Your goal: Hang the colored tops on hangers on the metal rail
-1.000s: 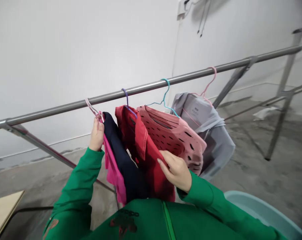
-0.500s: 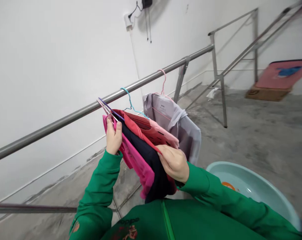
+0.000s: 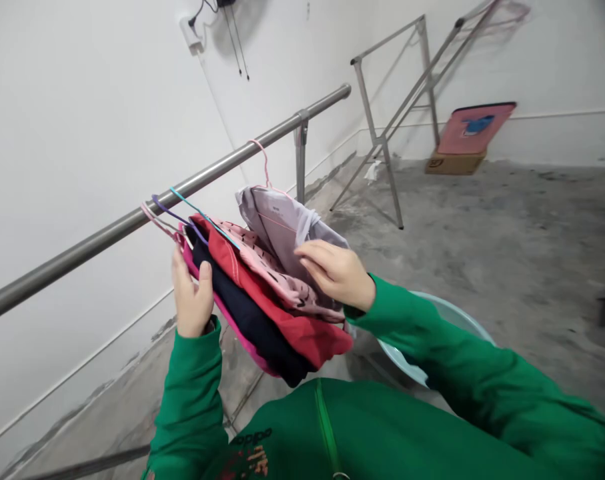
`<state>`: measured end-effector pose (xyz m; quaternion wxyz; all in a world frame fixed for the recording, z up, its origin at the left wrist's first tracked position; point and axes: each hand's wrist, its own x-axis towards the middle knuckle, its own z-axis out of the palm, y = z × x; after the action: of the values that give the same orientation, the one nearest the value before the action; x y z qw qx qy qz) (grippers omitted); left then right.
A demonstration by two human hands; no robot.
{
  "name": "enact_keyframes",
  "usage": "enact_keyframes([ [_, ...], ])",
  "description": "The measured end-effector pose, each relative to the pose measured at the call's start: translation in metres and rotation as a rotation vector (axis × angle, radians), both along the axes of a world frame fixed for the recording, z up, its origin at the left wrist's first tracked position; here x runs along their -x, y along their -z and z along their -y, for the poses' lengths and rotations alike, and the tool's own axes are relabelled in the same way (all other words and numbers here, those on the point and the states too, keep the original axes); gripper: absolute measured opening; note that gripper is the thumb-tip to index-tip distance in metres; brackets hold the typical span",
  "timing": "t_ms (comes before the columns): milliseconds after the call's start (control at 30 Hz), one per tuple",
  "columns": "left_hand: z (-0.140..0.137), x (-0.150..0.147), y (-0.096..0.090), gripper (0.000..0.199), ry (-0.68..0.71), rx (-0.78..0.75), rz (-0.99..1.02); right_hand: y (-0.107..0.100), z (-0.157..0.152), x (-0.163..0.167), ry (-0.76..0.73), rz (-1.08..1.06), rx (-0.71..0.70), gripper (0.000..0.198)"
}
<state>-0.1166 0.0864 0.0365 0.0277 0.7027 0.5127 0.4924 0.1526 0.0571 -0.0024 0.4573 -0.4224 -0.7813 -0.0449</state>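
My left hand (image 3: 193, 297) is open at the left end of a row of hung clothes, thumb apart from the fingers, against a magenta garment (image 3: 188, 260) and below its hanger. Beside that hang a dark navy garment (image 3: 242, 307), a red garment (image 3: 282, 317) and a pink garment with dark marks (image 3: 272, 267). My right hand (image 3: 339, 275) is over the pink marked garment, its fingers stretched toward a pale lavender shirt (image 3: 277, 217). Its fingertips overlap the shirt's edge; whether they touch it is unclear.
The hangers hook over a metal rail (image 3: 212, 170) along the white wall. A pale blue basin (image 3: 412, 363) stands on the floor, partly behind my right sleeve. Farther off are a folding metal rack (image 3: 382, 140) and a cardboard box (image 3: 455, 163) under a pink panel.
My right hand has let go of the red garment's edge and moved across toward the lavender shirt. My left hand has loosened from the hangers. The turquoise hanger now sits close to the purple one.
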Motion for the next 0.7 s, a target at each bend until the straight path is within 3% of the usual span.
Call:
enact_keyframes([
  [133, 0.067, -0.033, 0.012, 0.063, -0.070, -0.199, -0.181, 0.005, -0.048, 0.004, 0.201, 0.499, 0.240, 0.043],
  [200, 0.100, -0.056, 0.022, 0.063, 0.074, -0.233, -0.282, 0.014, -0.065, 0.009, 0.259, 0.649, 0.365, 0.050],
  [267, 0.122, -0.077, 0.034, 0.055, 0.339, -0.158, -0.418, 0.021, -0.075, 0.011, 0.281, 0.701, 0.439, 0.049],
  [333, 0.130, -0.096, 0.048, 0.041, 0.534, -0.013, -0.480, 0.025, -0.078, 0.007, 0.263, 0.712, 0.456, 0.040],
  [367, 0.130, -0.104, 0.056, 0.036, 0.567, 0.061, -0.463, 0.025, -0.077, 0.003, 0.241, 0.715, 0.444, 0.035],
  [467, 0.113, -0.124, 0.083, 0.033, 0.466, 0.182, -0.299, 0.025, -0.061, -0.015, 0.160, 0.706, 0.338, 0.032],
  [567, 0.085, -0.144, 0.110, 0.040, 0.265, 0.173, -0.091, 0.024, -0.026, -0.034, 0.070, 0.439, 0.051, 0.029],
  [633, 0.066, -0.157, 0.120, 0.042, 0.188, 0.159, 0.012, 0.022, 0.001, -0.046, 0.010, 0.060, -0.123, 0.021],
  [700, 0.048, -0.170, 0.122, 0.046, 0.190, 0.134, 0.030, 0.018, 0.023, -0.059, -0.049, -0.432, -0.123, 0.013],
])
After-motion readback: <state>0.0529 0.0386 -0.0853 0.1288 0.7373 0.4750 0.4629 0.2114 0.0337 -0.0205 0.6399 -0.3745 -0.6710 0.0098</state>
